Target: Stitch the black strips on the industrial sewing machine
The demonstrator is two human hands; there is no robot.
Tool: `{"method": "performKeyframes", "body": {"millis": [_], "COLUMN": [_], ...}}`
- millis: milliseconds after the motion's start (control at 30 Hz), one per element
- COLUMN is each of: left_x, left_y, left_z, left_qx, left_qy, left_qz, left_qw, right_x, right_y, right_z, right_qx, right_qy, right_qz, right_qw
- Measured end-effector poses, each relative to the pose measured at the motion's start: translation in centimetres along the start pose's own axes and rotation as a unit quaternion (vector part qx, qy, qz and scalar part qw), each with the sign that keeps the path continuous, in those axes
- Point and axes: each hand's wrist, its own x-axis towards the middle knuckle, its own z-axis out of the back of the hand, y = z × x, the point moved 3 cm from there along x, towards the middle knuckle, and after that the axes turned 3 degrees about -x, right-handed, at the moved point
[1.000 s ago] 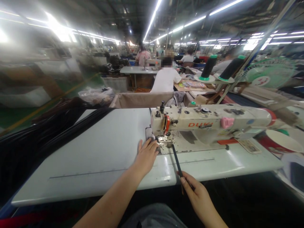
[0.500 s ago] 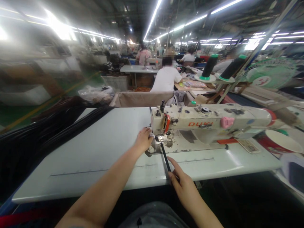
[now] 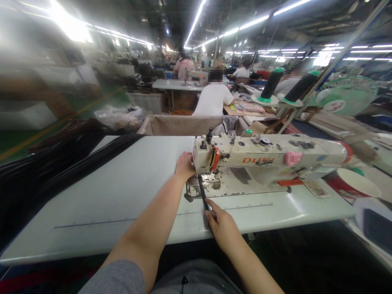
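A white sewing machine (image 3: pixel 269 153) with orange lettering stands on the pale table. My left hand (image 3: pixel 185 164) is at the left end of its head, by the needle area; its fingertips are hidden behind the machine, so its grip does not show. A narrow black strip (image 3: pixel 202 190) runs from under the needle area toward the front edge. My right hand (image 3: pixel 218 220) is closed on the strip's near part, thumb and index finger along it. Something small and shiny shows between those fingers, too small to name.
Black material (image 3: pixel 76 163) lies over the table's left side. Two black thread cones (image 3: pixel 271 86) stand behind the machine. A fabric-lined bin (image 3: pixel 183 125) is beyond the table, with a person in a white shirt (image 3: pixel 212 100) behind it. A red-and-white tub (image 3: pixel 357 183) is at right.
My left hand has moved from beside the needle area farther back, behind the machine head. My right hand and the black strip have shifted left and slightly toward the machine.
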Motion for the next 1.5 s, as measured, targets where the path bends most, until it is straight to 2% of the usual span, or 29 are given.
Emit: {"method": "performKeyframes", "body": {"millis": [167, 433, 667, 767, 900, 1100, 1200, 1333, 1500], "left_x": [-0.4, -0.3, -0.1, 0.1, 0.2, -1.4, -3.5, -7.1, -11.4], "left_y": [-0.1, -0.3, 0.0, 0.5, 1.5, 2.1, 2.4, 2.7, 2.4], "left_z": [0.2, 0.3, 0.5, 0.6, 0.7, 1.1, 1.9, 3.6, 5.3], "left_qx": [0.006, -0.011, -0.078, -0.125, -0.194, -0.348, -0.421, -0.475, -0.479], "left_qy": [0.028, 0.016, -0.002, -0.020, -0.082, -0.136, -0.147, -0.164, -0.194], "left_qz": [-0.020, -0.013, -0.010, 0.001, 0.043, 0.115, 0.134, 0.140, 0.133], "left_qw": [0.999, 1.000, 0.997, 0.992, 0.977, 0.920, 0.885, 0.853, 0.846], "right_x": [0.1, 0.5, 1.0, 1.2, 0.8, 0.4, 0.7, 1.6, 3.5], "right_y": [0.1, 0.4, 0.4, 0.5, 0.3, 0.7, 1.5, 2.7, 3.9], "right_z": [-0.1, -0.1, -0.1, 0.0, 0.2, 1.0, 1.3, 0.3, -2.3], "right_qx": [0.012, -0.012, -0.014, -0.012, 0.007, 0.099, 0.129, 0.223, 0.413], "right_qy": [0.001, -0.001, -0.013, -0.049, -0.117, -0.191, -0.164, -0.043, 0.070], "right_qz": [-0.011, -0.025, -0.033, -0.003, 0.031, 0.090, 0.111, 0.080, -0.007], "right_qw": [1.000, 1.000, 0.999, 0.999, 0.993, 0.972, 0.972, 0.970, 0.908]}}
